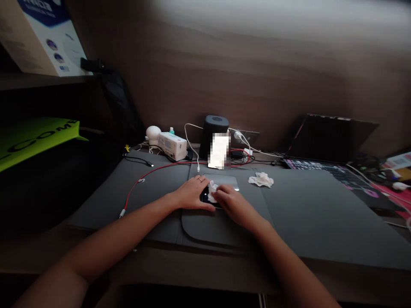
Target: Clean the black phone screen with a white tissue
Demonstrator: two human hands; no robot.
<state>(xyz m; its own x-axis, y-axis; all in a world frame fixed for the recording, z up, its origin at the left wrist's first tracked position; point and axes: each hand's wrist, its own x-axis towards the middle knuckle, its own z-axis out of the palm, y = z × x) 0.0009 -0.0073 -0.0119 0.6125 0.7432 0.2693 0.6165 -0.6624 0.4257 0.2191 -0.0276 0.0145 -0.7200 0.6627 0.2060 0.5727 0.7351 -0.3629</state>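
Note:
A dark, glossy flat device (204, 197) lies on the grey desk mat under both of my hands. My left hand (192, 192), with a ring on one finger, grips it from the left, the thumb along the near side and the fingers at the far side. My right hand (231, 202) is closed on a crumpled white tissue (212, 191), pressed on the device's dark surface. Just behind my hands shows a shiny grey rectangular surface (224, 180); I cannot tell whether it belongs to the same device. A second crumpled tissue (262, 179) rests to the right.
A folding grey mat (305, 214) covers the desk. Behind stand a dark cylindrical speaker (215, 122), a small white box (173, 145) and a round white lamp-like object (153, 133). A red cable (138, 182) curves at left. An open laptop (324, 141) stands at right.

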